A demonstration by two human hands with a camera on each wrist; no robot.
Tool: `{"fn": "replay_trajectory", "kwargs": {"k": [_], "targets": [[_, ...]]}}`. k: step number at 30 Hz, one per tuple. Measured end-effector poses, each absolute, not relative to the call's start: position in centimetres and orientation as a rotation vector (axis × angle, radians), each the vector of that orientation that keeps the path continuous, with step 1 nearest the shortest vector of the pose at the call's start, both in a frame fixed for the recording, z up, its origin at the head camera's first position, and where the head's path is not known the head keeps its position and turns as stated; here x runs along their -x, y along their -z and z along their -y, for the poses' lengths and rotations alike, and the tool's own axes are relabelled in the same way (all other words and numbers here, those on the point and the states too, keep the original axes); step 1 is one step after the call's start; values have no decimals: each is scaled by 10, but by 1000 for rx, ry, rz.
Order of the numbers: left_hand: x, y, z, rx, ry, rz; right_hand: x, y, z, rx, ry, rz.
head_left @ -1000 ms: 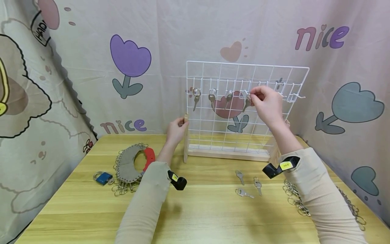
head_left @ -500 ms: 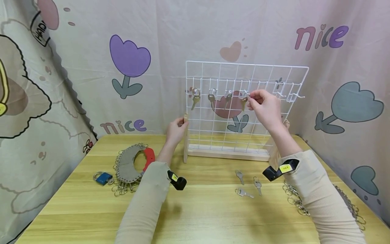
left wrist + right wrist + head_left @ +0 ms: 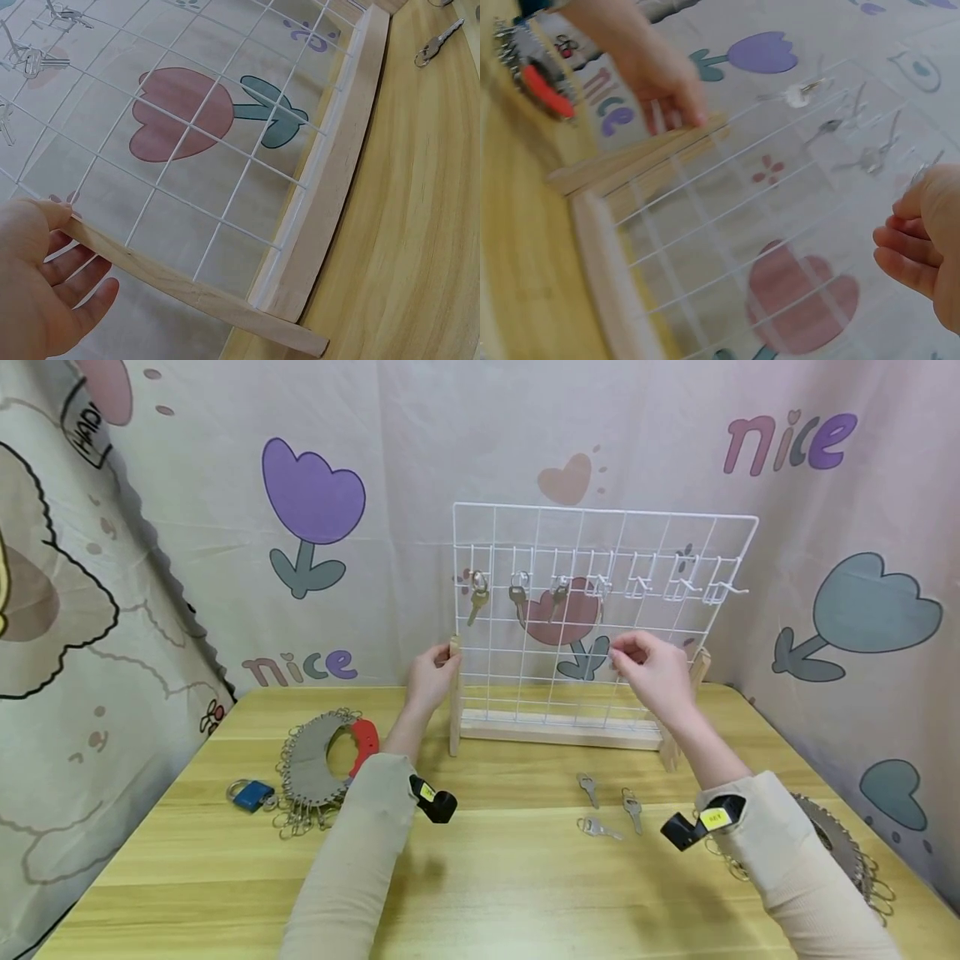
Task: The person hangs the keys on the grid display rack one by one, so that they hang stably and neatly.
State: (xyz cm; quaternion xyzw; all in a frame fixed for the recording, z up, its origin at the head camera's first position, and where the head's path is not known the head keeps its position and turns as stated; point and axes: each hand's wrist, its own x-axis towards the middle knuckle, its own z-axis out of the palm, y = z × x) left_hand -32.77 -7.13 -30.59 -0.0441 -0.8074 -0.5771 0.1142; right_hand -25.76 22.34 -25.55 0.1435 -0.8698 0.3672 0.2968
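1. three keys hang on the wire rack, up and left of the right hand; its fingers are curled, thumb meeting index, seemingly on another key, though blur and the fingers hide it.
2. to do this well, hold that pinch firm and steer the right hand clear of the hooks so nothing snags.
3. the left hand grips the wooden upright at its top; light, even pressure should stop the rack shifting.
4. seven hooks: three bear keys, four show none.
5. three loose keys lie on the bench, below the right hand and slightly left.
6. one blue padlock, left of the left hand.
7. two grey ring-edged discs: one by the left forearm, one beyond the right, partly hidden.
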Motion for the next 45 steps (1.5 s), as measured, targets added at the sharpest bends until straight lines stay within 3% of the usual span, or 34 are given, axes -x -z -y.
{"fn": "replay_trajectory", "kwargs": {"k": [16,29,45], "targets": [[329,304,70,137,1704,2354,232,342,-259,-253,-1161,2588],[326,303,72,129,1685,2367,210,375,-279,-190,-1115,2793],[327,307,72,139,1673,2374,210,400,-281,-280,-1020,2895]]}}
